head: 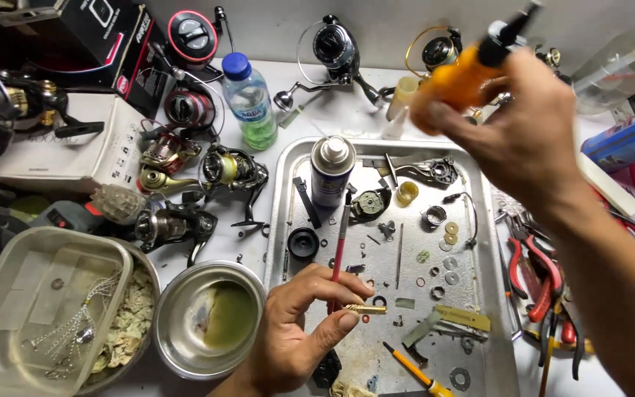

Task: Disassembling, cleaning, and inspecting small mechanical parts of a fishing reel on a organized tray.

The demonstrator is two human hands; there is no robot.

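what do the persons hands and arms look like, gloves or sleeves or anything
Both hands are bare: no gloves, rings or watch show. The left hand is seen only to the wrist. The right hand runs into a bare forearm with no sleeve in view.

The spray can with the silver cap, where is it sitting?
The spray can stands upright at the upper left of the metal tray, just right of the plastic water bottle.

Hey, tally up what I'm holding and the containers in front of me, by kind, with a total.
Small brass gear shaft in left hand: 1
Red-handled brush in left hand: 1
Orange squeeze bottle in right hand: 1
Silver spray can: 1
Clear plastic water bottle: 1
Round steel bowl: 1
Total: 6
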